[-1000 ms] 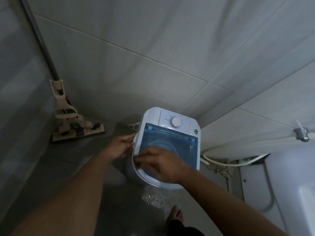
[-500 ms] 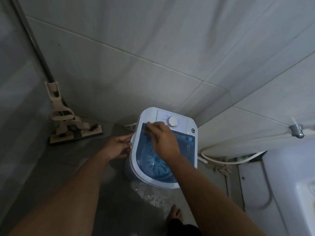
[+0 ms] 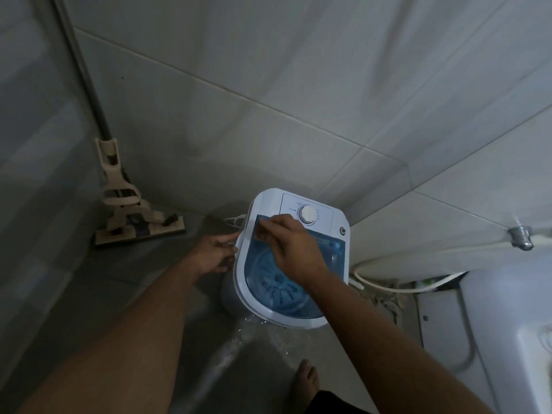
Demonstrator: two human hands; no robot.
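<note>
On the grey floor (image 3: pixel 143 297) stands the small white plastic washing machine (image 3: pixel 267 204). My left hand (image 3: pixel 213 253) braces its left rim, fingers straight. My right hand (image 3: pixel 291 243) curls at the rear left corner of the translucent blue lid (image 3: pixel 328 251); pinching or not, I cannot tell. Probable step: opening the lid. Next: firm edge grip, steady lift.

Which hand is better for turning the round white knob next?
Probably the right hand: it lies on the blue lid, right beside the knob. The left hand touches the washer, farther away.
</note>
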